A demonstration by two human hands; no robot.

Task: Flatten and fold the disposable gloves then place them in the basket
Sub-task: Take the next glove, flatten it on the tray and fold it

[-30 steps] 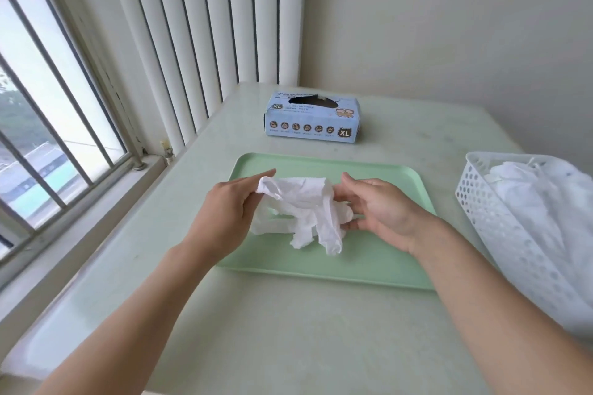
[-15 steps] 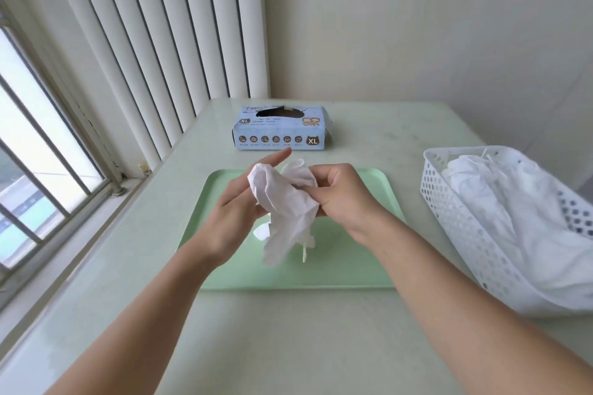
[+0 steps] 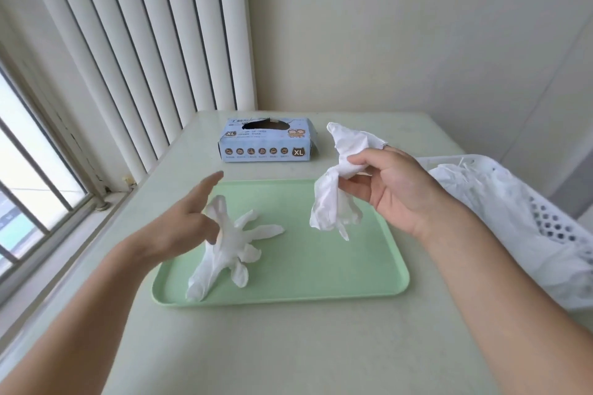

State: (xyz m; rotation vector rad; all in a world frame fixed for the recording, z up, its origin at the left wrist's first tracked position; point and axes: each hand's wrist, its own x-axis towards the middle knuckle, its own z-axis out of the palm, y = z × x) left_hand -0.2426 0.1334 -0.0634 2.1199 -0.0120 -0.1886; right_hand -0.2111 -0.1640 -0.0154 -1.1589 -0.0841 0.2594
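My right hand (image 3: 398,192) grips a crumpled white disposable glove (image 3: 333,202) and holds it in the air over the right part of the green tray (image 3: 321,269). A second white glove (image 3: 231,250) lies spread on the left part of the tray, its fingers splayed out. My left hand (image 3: 183,228) hovers just left of it with the fingers loosely extended, the fingertips by the glove's raised end. The white perforated basket (image 3: 552,228) stands at the right, holding white gloves.
A blue XL glove box (image 3: 266,141) with an open top sits behind the tray. Vertical blinds and a barred window run along the left. A wall stands behind the pale table (image 3: 288,346).
Both hands held one white bundle together over the tray. Now they have moved apart: one glove lies on the tray by my left hand and my right hand has carried the other rightward.
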